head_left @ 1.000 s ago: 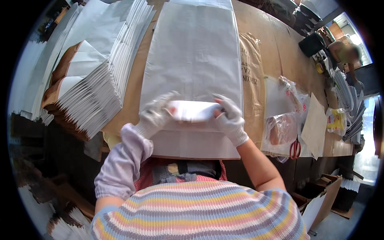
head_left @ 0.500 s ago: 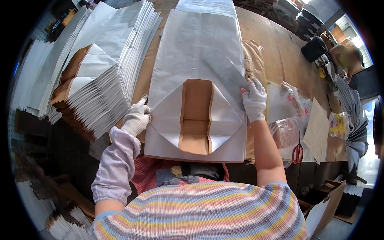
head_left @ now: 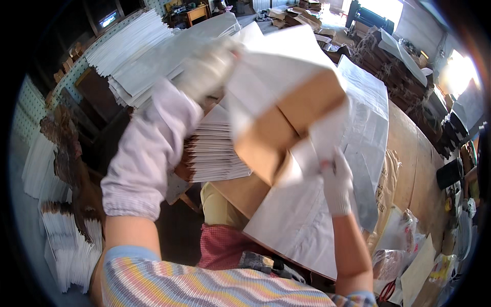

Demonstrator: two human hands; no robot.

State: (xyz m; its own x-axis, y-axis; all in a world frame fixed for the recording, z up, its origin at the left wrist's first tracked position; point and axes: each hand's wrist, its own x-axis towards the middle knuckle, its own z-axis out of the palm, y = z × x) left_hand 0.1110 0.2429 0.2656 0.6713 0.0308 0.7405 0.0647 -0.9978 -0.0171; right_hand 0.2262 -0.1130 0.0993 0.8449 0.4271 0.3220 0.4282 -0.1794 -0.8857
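Observation:
A white paper sack with a brown inside (head_left: 307, 102) is held up tilted in front of me, its folded bottom spread into a diamond; motion blurs it. My left hand (head_left: 207, 71), gloved and smeared, closes on its far left edge. At its right edge, my gloved right hand (head_left: 337, 184) pinches the paper between thumb and fingers. Below lies the pile of flat white sacks (head_left: 302, 225), partly covered by the raised one. A stack of sacks with folded bottoms (head_left: 220, 153) stands under and left of it. A thin grey sheet (head_left: 362, 189) lies beside my right hand.
More white paper stacks (head_left: 133, 51) stand at the far left, with folded bundles (head_left: 71, 245) low at the left. On the table's right are a brown printed wrapper (head_left: 386, 179), plastic bags (head_left: 391, 263), red-handled scissors (head_left: 386, 291) and a black bucket (head_left: 450, 174).
The sack, flat on the pile before, has been lifted and swung left and away by both hands. My view has turned left. The left arm is raised and reaches farther out.

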